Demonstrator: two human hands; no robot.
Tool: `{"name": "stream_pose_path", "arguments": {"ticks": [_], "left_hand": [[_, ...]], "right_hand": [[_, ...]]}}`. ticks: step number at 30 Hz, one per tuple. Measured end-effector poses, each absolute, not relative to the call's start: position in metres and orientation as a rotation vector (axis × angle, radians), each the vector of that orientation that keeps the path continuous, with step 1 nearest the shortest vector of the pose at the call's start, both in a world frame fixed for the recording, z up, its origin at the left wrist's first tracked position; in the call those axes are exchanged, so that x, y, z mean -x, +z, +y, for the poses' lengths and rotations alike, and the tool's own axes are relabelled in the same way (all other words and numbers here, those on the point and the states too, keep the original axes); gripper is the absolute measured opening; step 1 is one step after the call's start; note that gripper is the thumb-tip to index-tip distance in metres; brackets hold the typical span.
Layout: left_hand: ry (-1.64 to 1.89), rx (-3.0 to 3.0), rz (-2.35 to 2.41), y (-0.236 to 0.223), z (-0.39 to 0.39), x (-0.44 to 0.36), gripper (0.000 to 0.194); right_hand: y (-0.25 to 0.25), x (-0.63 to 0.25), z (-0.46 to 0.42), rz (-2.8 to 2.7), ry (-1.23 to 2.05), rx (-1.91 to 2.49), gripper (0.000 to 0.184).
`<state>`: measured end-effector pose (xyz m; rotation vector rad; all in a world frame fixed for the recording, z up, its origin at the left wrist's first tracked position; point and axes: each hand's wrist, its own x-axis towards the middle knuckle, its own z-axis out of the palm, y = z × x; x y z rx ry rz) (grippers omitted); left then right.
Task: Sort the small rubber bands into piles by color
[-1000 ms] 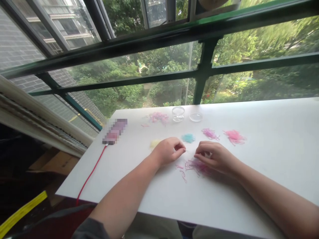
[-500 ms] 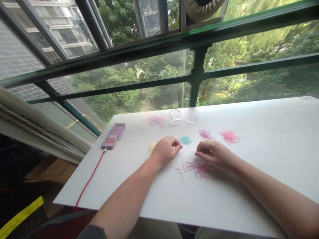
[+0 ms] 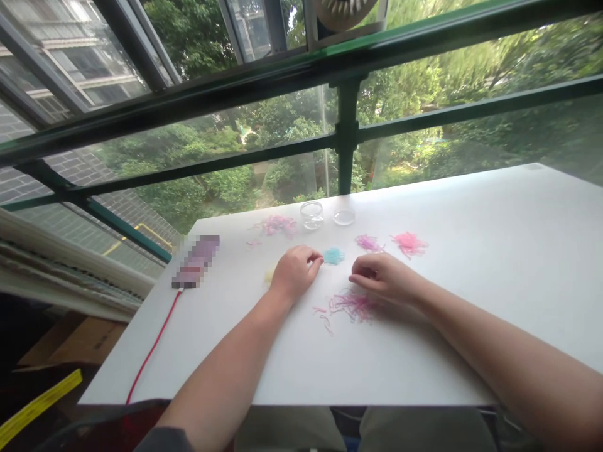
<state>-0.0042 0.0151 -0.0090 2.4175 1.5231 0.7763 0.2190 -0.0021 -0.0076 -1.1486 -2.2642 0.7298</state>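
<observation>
My left hand [image 3: 296, 271] is just left of a small pile of blue rubber bands [image 3: 334, 255], thumb and fingertip pinched together. Whatever is in that pinch is too small to make out. My right hand [image 3: 380, 274] hovers with curled fingers, thumb close to the index finger, at the back edge of a loose mixed pile of pink and purple rubber bands [image 3: 352, 306]. I cannot see what it holds, if anything. A yellow pile [image 3: 269, 277] is partly hidden behind my left hand. Purple bands [image 3: 369, 243] and pink bands [image 3: 409, 243] lie in separate piles beyond my right hand.
A clear round container [image 3: 311, 215] and its clear lid [image 3: 343, 218] stand at the table's back edge. Left of them lies another pink pile [image 3: 277, 225]. A blurred-out phone [image 3: 196, 260] with a red cable [image 3: 153, 348] rests on the white table [image 3: 447, 351], beside the window railing.
The view has shifted, so everything sits further left in the picture. My hands keep nearly the same places over the table, and the piles look the same.
</observation>
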Motion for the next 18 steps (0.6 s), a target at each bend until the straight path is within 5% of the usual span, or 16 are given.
{"name": "stream_pose_path", "arguments": {"ticks": [18], "left_hand": [[0.771,-2.529,1.472,-0.011,0.037,-0.004,0.019]], "right_hand": [[-0.003,-0.220,-0.004,-2.324,0.699,1.193,0.014]]}}
